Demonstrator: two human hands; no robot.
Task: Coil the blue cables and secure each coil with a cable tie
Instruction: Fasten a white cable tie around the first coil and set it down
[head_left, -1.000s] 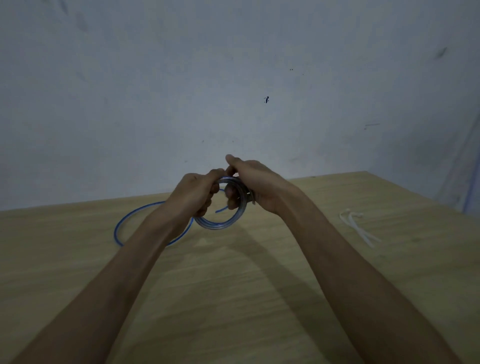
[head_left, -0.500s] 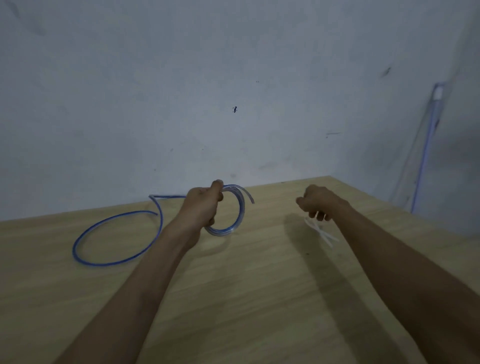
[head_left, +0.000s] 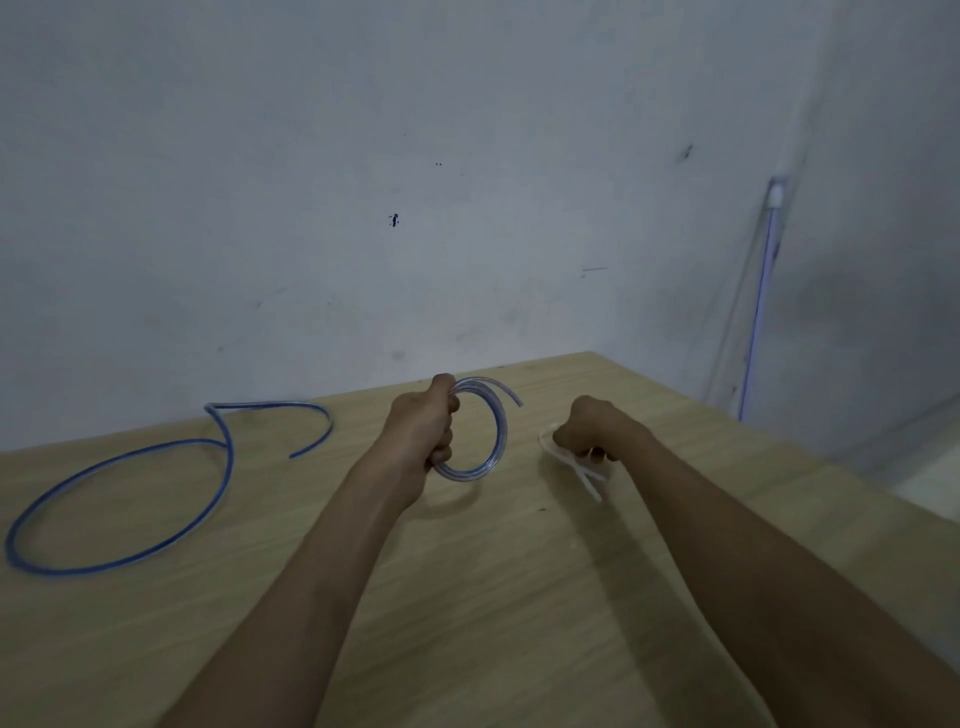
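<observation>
Gripping the wound coil of blue cable (head_left: 498, 431) upright just over the wooden table (head_left: 467, 623), near the middle of the view, with the left hand (head_left: 423, 428) wrapping its fingers round the coil's nine-o'clock side and the free end poking out at one o'clock. It looks fully wound but is lacking a tie. Reaching at three o'clock of the coil with the right hand (head_left: 592, 431), fingers curling down round the white cable ties (head_left: 583, 470) on the table, probably picking one up for fastening. Leaving a second blue cable (head_left: 228, 457) sprawling loose at nine o'clock, well apart, awaiting both coiling and tying.
</observation>
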